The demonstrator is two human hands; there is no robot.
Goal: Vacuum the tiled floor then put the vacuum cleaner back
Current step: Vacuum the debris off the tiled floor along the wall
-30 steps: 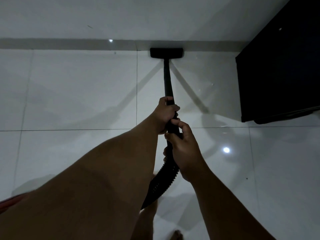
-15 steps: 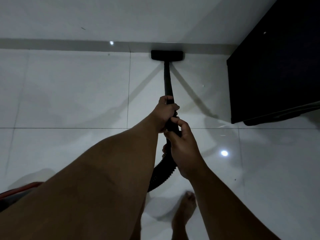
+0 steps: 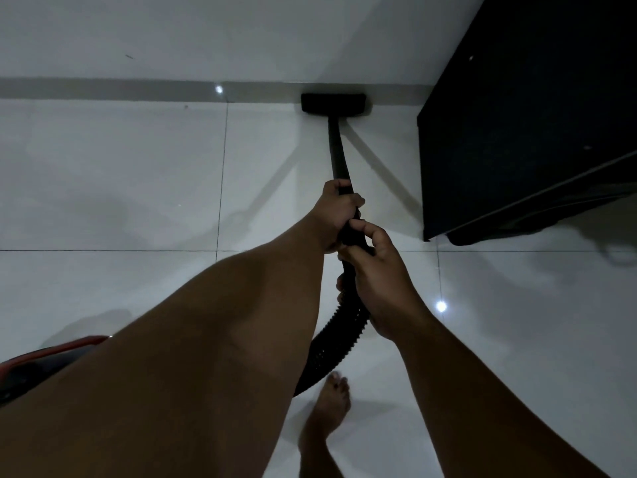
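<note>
A black vacuum wand (image 3: 337, 153) runs from my hands to a flat black floor head (image 3: 333, 103) that rests on the glossy white tiled floor (image 3: 120, 188), right against the skirting of the far wall. My left hand (image 3: 336, 213) grips the wand higher up. My right hand (image 3: 377, 274) holds it just below, where the ribbed black hose (image 3: 327, 346) begins. The hose curves down and left behind my left forearm. A red and dark vacuum body (image 3: 38, 363) shows at the lower left edge, mostly hidden by my arm.
A tall black cabinet (image 3: 531, 125) stands at the right, close to the floor head. The white wall (image 3: 241, 36) with a grey skirting strip runs across the top. My bare foot (image 3: 327, 415) is on the tiles below the hose.
The view has shifted so the floor head and the cabinet sit further right. My foot has stepped forward into view. The vacuum body shows more at the lower left. Both hands keep their grip.
</note>
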